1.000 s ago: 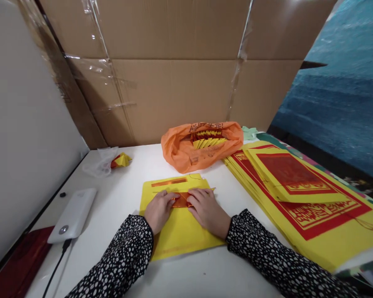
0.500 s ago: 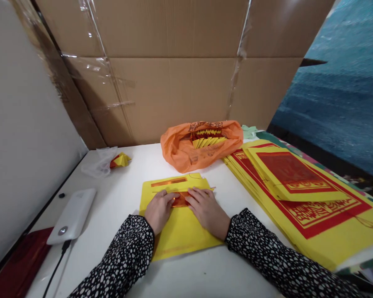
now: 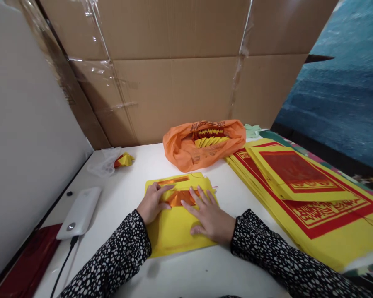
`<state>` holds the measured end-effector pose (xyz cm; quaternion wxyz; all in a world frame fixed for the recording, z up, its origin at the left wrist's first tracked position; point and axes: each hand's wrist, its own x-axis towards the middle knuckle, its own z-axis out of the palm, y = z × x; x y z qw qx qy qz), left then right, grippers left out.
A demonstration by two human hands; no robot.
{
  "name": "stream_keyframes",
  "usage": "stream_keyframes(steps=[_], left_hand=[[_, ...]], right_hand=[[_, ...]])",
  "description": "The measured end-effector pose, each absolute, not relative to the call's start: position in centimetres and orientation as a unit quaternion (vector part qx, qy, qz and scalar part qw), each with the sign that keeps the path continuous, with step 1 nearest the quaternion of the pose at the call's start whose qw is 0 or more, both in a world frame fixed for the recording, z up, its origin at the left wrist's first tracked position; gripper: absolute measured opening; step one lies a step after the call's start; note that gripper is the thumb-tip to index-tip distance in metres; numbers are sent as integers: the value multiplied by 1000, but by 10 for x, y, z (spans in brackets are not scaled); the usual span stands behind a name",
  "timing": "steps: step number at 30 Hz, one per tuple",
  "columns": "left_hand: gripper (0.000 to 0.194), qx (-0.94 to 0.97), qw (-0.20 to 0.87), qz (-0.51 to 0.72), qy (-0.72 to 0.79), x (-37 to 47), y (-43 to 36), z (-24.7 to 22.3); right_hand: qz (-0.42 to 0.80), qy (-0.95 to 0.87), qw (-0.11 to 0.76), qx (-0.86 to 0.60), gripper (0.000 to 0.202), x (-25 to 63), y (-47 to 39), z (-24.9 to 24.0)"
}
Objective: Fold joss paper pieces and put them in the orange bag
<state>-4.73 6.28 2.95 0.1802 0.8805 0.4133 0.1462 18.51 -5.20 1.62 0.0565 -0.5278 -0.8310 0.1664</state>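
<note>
A yellow paper sheet point(image 3: 177, 236) lies on the white table, with a shiny orange foil patch point(image 3: 176, 199) across its upper middle. A narrower foil strip shows near the sheet's far edge. My left hand point(image 3: 151, 203) rests at the sheet's left side, thumb and forefinger apart at the left end of the foil patch. My right hand point(image 3: 210, 218) lies on the right half with its fingers spread, fingertips over the patch's right end. Part of the foil is hidden under these fingers.
An orange plastic bag point(image 3: 182, 153) holding folded yellow papers stands behind the sheet. Yellow papers with red prints point(image 3: 329, 244) are stacked at right. To the left are a white power bank point(image 3: 83, 211) with a cable, a folded yellow-and-red paper piece point(image 3: 124, 159) and a dark red packet point(image 3: 27, 258).
My right hand's fingers have spread and flattened on the sheet. My left thumb and forefinger have opened apart, and more of the foil patch shows. The view has shifted slightly.
</note>
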Motion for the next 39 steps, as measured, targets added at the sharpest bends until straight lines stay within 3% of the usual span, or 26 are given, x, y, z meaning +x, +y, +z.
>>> stream_keyframes(steps=[3, 9, 13, 15, 18, 20, 22, 25, 28, 31, 35, 39], left_hand=[[61, 894, 151, 100, 409, -43, 74, 44], [16, 896, 235, 26, 376, 20, 85, 56], [16, 885, 267, 29, 381, 41, 92, 49], [15, 880, 271, 51, 387, 38, 94, 52], [8, 873, 258, 114, 396, 25, 93, 66], [4, 869, 255, 182, 383, 15, 89, 77], [6, 868, 266, 265, 324, 5, 86, 82], [12, 868, 286, 331, 235, -12, 82, 71], [14, 887, 297, 275, 224, -29, 74, 45], [17, 899, 307, 220, 223, -38, 58, 21], [23, 891, 299, 197, 277, -37, 36, 8], [36, 895, 289, 179, 289, -34, 26, 7]], right_hand=[[197, -832, 58, -515, 81, 186, -50, 21], [194, -836, 63, -509, 79, 187, -49, 21], [199, -843, 90, -492, 80, 190, -48, 13], [195, -815, 193, -509, 81, 195, -45, 10], [138, -666, 459, -571, 91, 208, -40, 13], [127, -611, 547, -558, 94, 215, -37, 20], [144, -662, 530, -511, 78, 217, -35, 26], [106, -801, 419, -413, 51, 209, -35, 22], [36, -891, 308, -331, 41, 197, -35, 4], [15, -920, 251, -302, 35, 192, -34, -10], [64, -916, 289, -270, 31, 195, -34, -10], [195, -867, 344, -303, 24, 196, -33, 2]])
